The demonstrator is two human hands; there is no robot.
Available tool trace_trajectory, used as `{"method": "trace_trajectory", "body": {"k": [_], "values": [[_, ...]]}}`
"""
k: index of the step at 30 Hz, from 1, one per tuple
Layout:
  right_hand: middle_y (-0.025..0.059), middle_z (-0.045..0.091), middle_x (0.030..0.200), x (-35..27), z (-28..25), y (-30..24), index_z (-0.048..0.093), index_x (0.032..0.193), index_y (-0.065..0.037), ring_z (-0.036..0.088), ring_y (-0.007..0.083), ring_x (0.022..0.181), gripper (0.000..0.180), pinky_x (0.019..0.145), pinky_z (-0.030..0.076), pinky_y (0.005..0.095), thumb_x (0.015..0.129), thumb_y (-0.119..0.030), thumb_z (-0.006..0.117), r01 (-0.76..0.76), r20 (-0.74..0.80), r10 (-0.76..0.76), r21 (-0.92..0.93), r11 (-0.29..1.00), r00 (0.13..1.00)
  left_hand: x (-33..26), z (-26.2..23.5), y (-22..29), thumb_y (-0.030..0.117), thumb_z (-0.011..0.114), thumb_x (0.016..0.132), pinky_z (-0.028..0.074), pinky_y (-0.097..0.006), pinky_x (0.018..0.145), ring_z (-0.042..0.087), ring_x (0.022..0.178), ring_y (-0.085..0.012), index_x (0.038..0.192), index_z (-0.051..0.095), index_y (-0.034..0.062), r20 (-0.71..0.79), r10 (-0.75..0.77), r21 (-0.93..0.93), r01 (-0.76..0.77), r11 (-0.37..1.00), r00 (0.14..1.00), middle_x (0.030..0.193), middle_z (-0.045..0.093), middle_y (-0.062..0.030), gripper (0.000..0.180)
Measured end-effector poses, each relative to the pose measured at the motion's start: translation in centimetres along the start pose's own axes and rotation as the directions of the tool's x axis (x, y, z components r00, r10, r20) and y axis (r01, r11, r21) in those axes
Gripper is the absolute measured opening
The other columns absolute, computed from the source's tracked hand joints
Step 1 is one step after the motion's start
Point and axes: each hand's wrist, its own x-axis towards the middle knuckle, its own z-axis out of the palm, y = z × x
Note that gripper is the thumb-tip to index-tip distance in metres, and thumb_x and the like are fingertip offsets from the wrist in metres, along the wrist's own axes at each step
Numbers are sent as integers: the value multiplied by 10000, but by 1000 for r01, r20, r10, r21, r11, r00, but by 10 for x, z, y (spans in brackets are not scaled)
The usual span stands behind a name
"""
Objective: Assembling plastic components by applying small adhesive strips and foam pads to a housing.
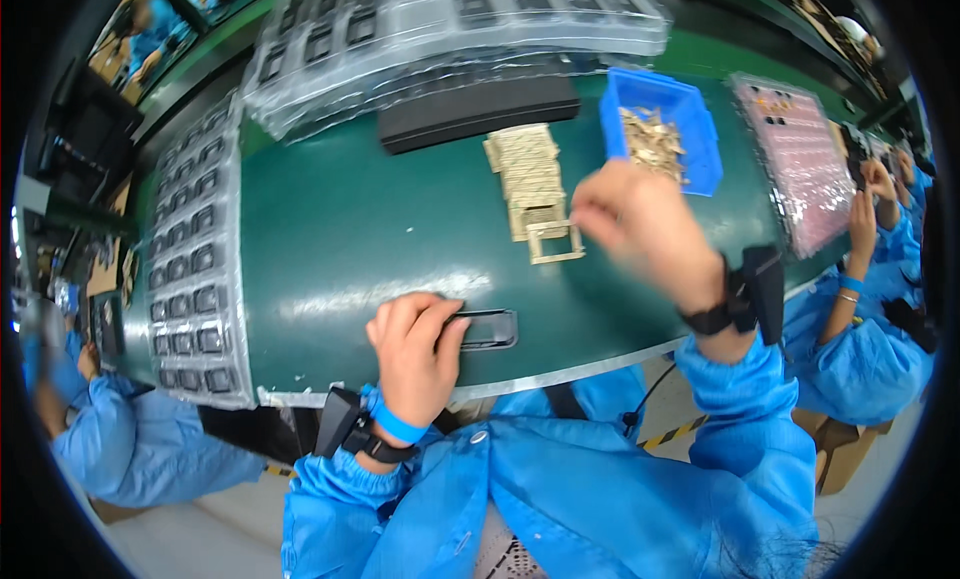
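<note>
My left hand (412,351) grips the left end of a small dark rectangular frame (507,329) near the table's front edge. Its thumb and fingers are closed over that end and hide it. My right hand (640,229) is blurred by motion, its fingers drawn together. Whatever may be between those fingertips is hidden. They are right beside a beige rectangular frame (538,247) with an open middle, which lies at the near end of an overlapping stack of similar beige pieces (530,174). Behind my right hand, a blue bin (706,144) holds many small tan scraps (652,139).
A black box (480,111) lies behind the stack, below piled clear trays (450,34) of dark parts. Another clear tray (195,269) runs along the left. A pink wrapped tray (795,159) lies at the right. Blue-sleeved people (860,329) work on both sides.
</note>
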Motion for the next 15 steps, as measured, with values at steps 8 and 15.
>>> {"method": "trace_trajectory", "body": {"k": [8, 15], "values": [[144, 585, 808, -22, 70, -61, 650, 827, -19, 626, 333, 786, 113, 694, 523, 415, 793, -119, 689, 67, 239, -112, 188, 980, 965, 5, 5, -3, 64, 714, 786, 364, -359, 821, 528, 890, -246, 852, 693, 82, 60, -51, -51, 54, 997, 997, 904, 577, -46, 72], [185, 619, 779, -25, 77, -65, 636, 812, 4, 628, 375, 732, 130, 676, 513, 449, 839, -124, 626, -98, 265, 59, 137, 986, 962, 4, -3, 2, 91, 709, 801, 360, -370, 794, 541, 889, -254, 891, 656, 68, -98, -57, 50, 62, 997, 994, 887, 579, -61, 107]]}}
